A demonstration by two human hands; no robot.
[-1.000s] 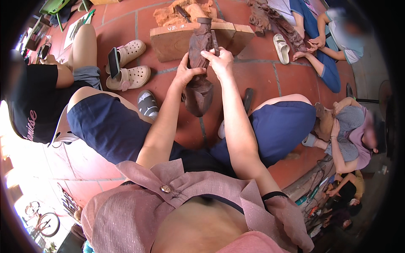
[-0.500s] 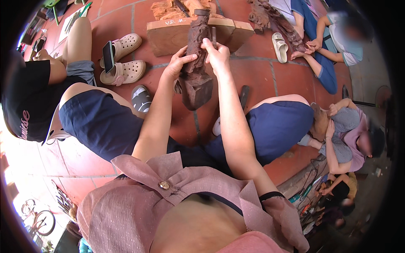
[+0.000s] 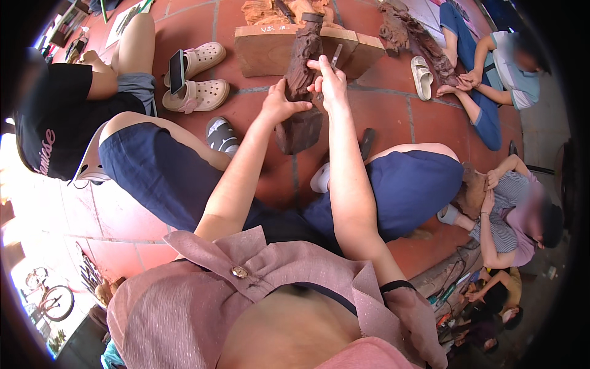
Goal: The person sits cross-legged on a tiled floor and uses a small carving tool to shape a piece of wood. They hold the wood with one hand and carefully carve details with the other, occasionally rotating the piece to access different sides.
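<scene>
A dark brown wood carving (image 3: 303, 58) stands in front of me, its blocky base (image 3: 299, 132) towards me and its narrow top leaning over the edge of a pale wooden block (image 3: 264, 52). My left hand (image 3: 284, 104) steadies its left side, fingers along the wood and thumb laid across the front. On the other side, my right hand (image 3: 330, 80) is curled round a slim tool with a grey metal shaft (image 3: 337, 55), perhaps a chisel. Its forefinger and thumb reach towards the carving's ridged surface. The tool's handle is hidden in the palm.
An orange carving (image 3: 258, 12) with a dark-handled tool rests on the block. Another dark carving (image 3: 424, 43) lies at far right. Left are pale clogs (image 3: 196, 95) with a phone (image 3: 176, 71). A dark bar (image 3: 367, 143) lies near my right knee. Other people sit on both sides.
My right hand has turned, fingers loosening from the carving's front, and the metal shaft now shows. My left thumb has moved lower on the wood. The whole view has shifted slightly.
</scene>
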